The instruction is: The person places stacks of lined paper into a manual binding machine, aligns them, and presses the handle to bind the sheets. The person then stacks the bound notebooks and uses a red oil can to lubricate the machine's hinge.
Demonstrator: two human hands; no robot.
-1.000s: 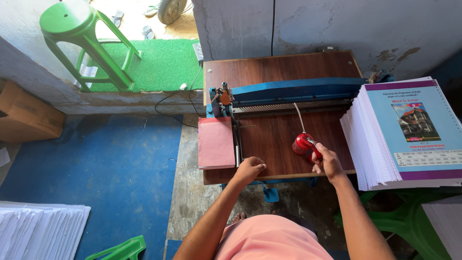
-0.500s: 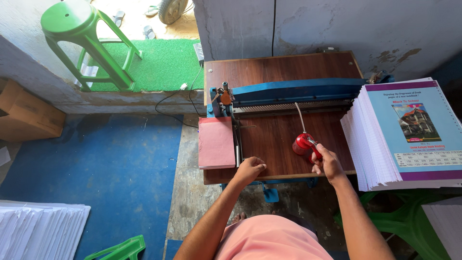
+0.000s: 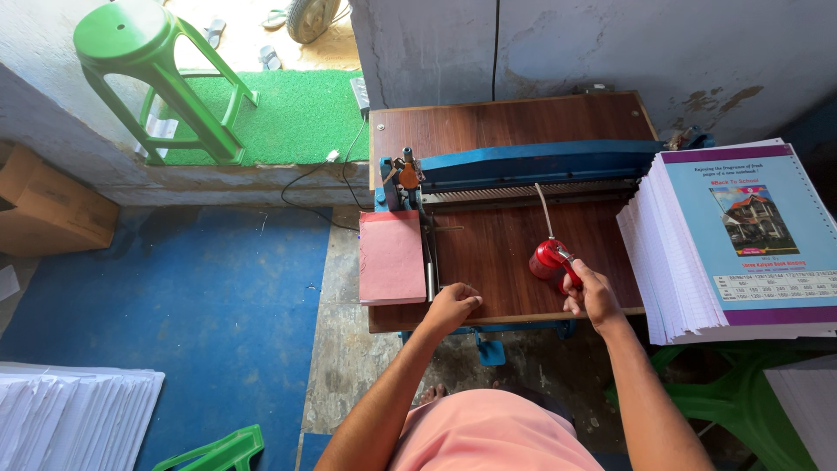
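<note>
Glossy red oil can (image 3: pixel 549 258) with thin straight spout, in right hand (image 3: pixel 593 296)

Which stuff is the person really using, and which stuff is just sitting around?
In use:
- red oil can, held in the right hand
- blue punching machine
- wooden table, left hand resting on it

Lying about:
- green stool
- cardboard box
- notebook stack
- pink pad

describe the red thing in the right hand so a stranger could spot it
Find the brown wooden table with the blue machine across it. Near its front edge, the right hand holds a small red round can. Its thin spout rising toward the machine sets it apart.
</note>
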